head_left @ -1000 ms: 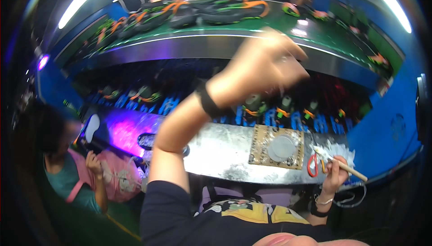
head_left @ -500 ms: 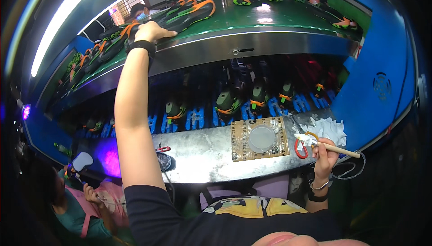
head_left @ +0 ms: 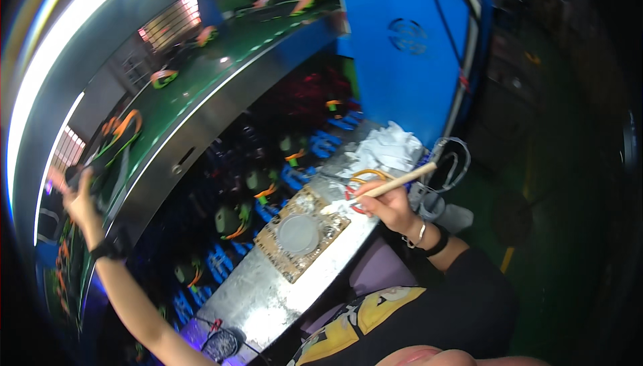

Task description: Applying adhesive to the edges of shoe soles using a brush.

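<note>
My left hand [head_left: 82,200] is stretched up to the green upper belt [head_left: 175,101], at the far left. Its fingers and thumb close round a dark shoe [head_left: 72,176], partly hidden and blurred by motion. In my right hand [head_left: 392,206], above the metal bench [head_left: 268,312], is a brush with a pale wooden handle [head_left: 405,178]. Its whitish tip points toward a round translucent dish [head_left: 298,234] standing on a printed cardboard sheet [head_left: 289,273]. Beside my right fingers lie a red handle loop [head_left: 349,195] and a yellow-orange ring [head_left: 370,174].
White crumpled cloths [head_left: 392,146] lie at the bench's far end, against a blue panel [head_left: 408,81]. Dark shoes [head_left: 231,222] with orange trim stand on blue holders below the belt. A dark round bowl [head_left: 221,344] sits at the bench's near left. Clear tubing [head_left: 462,158] loops right.
The view has swung to the right and tilted, so the bench now runs diagonally. My left hand remains at the shoes on the upper belt; my right still holds the brush, now closer to the dish.
</note>
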A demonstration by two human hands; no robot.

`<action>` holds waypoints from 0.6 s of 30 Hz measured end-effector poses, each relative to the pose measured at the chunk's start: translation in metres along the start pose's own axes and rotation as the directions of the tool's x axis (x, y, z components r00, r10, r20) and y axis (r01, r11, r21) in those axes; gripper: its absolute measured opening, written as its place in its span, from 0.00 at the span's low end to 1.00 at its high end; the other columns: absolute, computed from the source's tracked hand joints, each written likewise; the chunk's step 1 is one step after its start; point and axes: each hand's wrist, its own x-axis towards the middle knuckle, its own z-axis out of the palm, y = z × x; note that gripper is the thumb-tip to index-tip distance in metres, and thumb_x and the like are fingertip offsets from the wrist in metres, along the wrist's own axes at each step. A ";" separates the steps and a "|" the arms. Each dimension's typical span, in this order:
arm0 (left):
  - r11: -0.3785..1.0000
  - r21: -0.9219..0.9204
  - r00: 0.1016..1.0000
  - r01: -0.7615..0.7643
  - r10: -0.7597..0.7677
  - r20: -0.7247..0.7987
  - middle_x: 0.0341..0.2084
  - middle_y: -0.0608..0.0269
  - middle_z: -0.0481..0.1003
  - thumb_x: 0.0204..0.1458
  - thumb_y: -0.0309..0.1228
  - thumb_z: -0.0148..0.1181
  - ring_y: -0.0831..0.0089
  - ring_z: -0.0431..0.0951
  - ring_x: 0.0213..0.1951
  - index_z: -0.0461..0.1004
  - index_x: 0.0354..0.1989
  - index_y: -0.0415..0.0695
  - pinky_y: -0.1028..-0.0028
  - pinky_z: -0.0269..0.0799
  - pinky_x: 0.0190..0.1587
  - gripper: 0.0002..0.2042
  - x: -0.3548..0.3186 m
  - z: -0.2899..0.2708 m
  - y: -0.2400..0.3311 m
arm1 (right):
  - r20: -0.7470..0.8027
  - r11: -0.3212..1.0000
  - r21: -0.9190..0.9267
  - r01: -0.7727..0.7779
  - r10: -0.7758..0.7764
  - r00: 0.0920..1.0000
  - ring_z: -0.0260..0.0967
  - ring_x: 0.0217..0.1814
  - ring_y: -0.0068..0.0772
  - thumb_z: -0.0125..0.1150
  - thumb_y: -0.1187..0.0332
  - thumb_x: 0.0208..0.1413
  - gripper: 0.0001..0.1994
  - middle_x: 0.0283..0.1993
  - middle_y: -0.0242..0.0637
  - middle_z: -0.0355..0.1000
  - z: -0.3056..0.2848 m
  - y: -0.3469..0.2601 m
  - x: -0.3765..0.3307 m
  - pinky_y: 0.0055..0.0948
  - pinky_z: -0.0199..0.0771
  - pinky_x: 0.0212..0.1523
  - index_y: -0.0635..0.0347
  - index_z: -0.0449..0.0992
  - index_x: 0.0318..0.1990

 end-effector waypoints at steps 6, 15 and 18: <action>0.820 -0.107 0.796 -0.562 0.500 -0.342 0.30 0.56 0.73 0.46 0.35 0.53 0.70 0.73 0.32 0.70 0.35 0.31 0.74 0.68 0.37 0.16 -0.040 -0.109 0.016 | 0.100 0.995 -0.018 -0.098 0.099 0.990 0.57 0.23 0.11 0.54 0.76 0.48 0.06 0.24 0.26 0.63 0.003 0.014 0.011 0.13 0.57 0.22 0.63 0.70 0.35; 0.895 -0.429 0.877 0.123 0.104 0.469 0.38 0.53 0.69 0.36 0.58 0.50 0.69 0.70 0.37 0.60 0.47 0.32 0.74 0.67 0.40 0.39 -0.257 -0.012 0.028 | 0.300 0.933 -0.340 -0.116 0.225 0.927 0.58 0.24 0.12 0.55 0.74 0.48 0.05 0.27 0.27 0.66 0.024 0.046 0.035 0.14 0.59 0.23 0.63 0.71 0.33; 0.601 -0.518 0.746 0.609 -0.212 0.632 0.36 0.53 0.70 0.36 0.52 0.55 0.70 0.72 0.36 0.65 0.42 0.32 0.74 0.67 0.39 0.33 -0.316 -0.006 -0.030 | 0.379 0.915 -0.403 -0.020 0.186 0.906 0.57 0.23 0.13 0.55 0.74 0.48 0.04 0.26 0.27 0.66 0.045 0.060 0.038 0.14 0.57 0.22 0.63 0.71 0.32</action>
